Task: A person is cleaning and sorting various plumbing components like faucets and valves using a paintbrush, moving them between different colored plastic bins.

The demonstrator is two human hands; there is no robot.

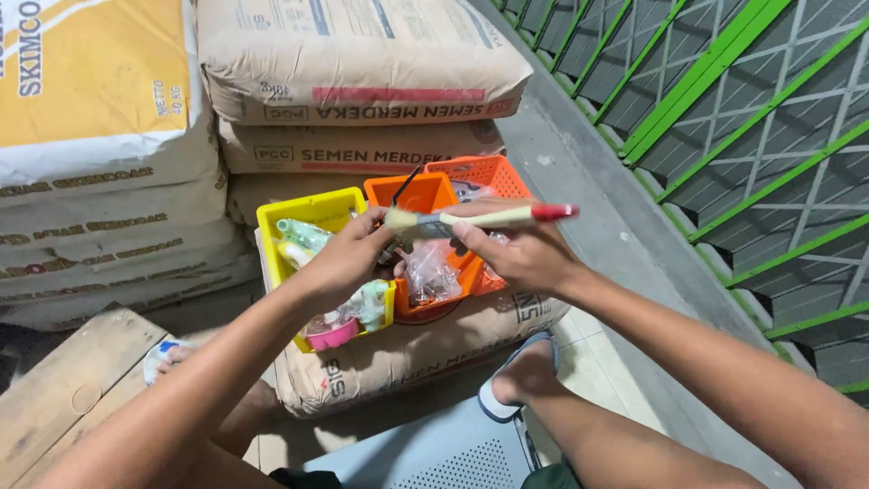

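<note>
My right hand [520, 254] grips a small paintbrush [493, 217] by its pale handle, whose tip is red and points right. My left hand [348, 258] pinches the bristle end of the same brush. Both hands hover over three small plastic bins resting on a brown cement sack [407, 349]: a yellow bin [308, 213] with small bagged items and a pink cup, an orange bin [425, 195] with clear plastic bags, and an orange mesh basket [484, 172] behind it.
Stacked brown cement sacks [362, 63] stand behind the bins, white and yellow sacks [90, 118] at the left. A wooden pallet [63, 389] lies at lower left. My sandalled foot [520, 376] rests on the tiles. A green metal gate [751, 136] runs along the right.
</note>
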